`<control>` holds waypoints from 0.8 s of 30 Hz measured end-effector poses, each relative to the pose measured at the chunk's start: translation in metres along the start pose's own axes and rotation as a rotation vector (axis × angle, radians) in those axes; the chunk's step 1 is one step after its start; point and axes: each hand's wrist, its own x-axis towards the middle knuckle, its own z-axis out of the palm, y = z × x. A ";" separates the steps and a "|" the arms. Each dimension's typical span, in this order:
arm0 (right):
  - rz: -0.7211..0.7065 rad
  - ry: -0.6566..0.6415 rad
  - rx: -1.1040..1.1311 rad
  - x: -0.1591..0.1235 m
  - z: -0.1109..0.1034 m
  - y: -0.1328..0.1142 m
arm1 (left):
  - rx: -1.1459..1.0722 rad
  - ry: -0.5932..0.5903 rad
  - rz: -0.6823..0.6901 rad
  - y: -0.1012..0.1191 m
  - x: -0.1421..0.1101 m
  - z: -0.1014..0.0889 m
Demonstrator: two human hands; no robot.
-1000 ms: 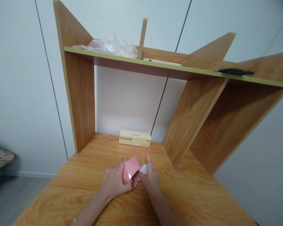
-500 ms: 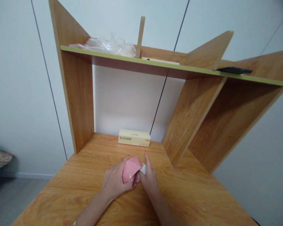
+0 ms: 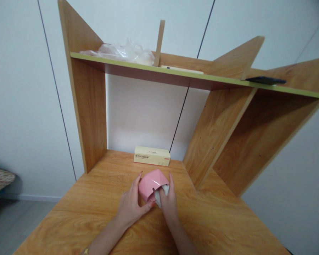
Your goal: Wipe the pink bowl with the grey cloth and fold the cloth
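Note:
A glossy pink faceted container is tipped over the desk, its open end facing right and toward me. My left hand grips it from the left, the thumb at its lower rim. A white cloth or tissue is bunched at the opening. My right hand holds it, with some fingers inside the container and one finger stretched up along its right side. The inside of the container is mostly hidden.
Behind my hands a cream cardboard box with printed writing stands on the wooden desk. Above runs a shelf carrying a clear plastic bag and a flat dark object. Upright wooden panels flank the desk's back.
The pink container has turned in my left hand, bringing its opening into fuller view. My right fingers and the white cloth have moved further into it.

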 end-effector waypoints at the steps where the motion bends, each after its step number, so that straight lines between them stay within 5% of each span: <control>1: 0.026 0.018 0.037 0.001 0.001 0.001 | -0.004 -0.009 -0.004 0.000 0.000 0.001; 11: 0.131 -0.021 0.390 -0.001 0.015 0.001 | -0.145 -0.015 0.011 -0.005 -0.002 0.009; 24: 0.201 -0.037 -0.001 0.001 0.003 -0.012 | 0.053 -0.035 -0.070 0.000 -0.002 0.009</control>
